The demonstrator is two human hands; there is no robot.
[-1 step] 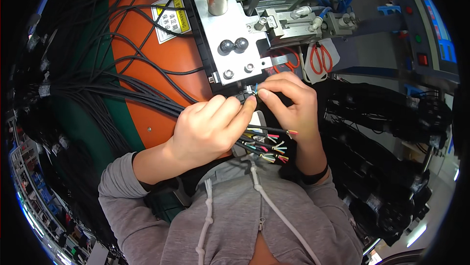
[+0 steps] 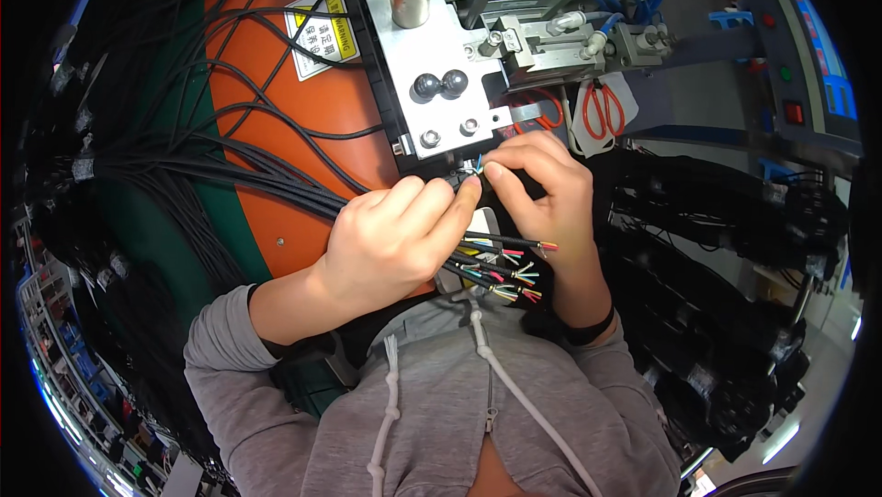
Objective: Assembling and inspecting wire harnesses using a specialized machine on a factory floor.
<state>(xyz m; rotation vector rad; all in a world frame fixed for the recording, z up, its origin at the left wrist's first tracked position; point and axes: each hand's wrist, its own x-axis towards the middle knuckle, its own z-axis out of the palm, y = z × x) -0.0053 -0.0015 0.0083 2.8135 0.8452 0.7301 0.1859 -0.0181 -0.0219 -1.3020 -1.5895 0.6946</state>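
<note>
My left hand (image 2: 390,232) is closed around a bundle of black cables (image 2: 266,177), which runs in from the left. Below its fingers the stripped cable ends (image 2: 514,275) fan out, showing red, white, yellow and blue-green cores. Its index fingertip presses near a small group of thin wires (image 2: 479,164) just under the machine's front edge. My right hand (image 2: 551,192) pinches at these same wires with thumb and index finger. The fingertips partly hide the wires and the spot where they meet the machine (image 2: 390,47).
Two black ball knobs (image 2: 439,85) sit on the metal plate above my hands. Red-handled scissors (image 2: 603,111) lie to the right, near a control panel (image 2: 792,65). Black cable bundles (image 2: 726,212) hang at right. Loose cables (image 2: 248,84) cross the orange surface (image 2: 285,231).
Hardly anything differs. My right fingertips and the thin wires have shifted very slightly; my left hand keeps its hold on the cables.
</note>
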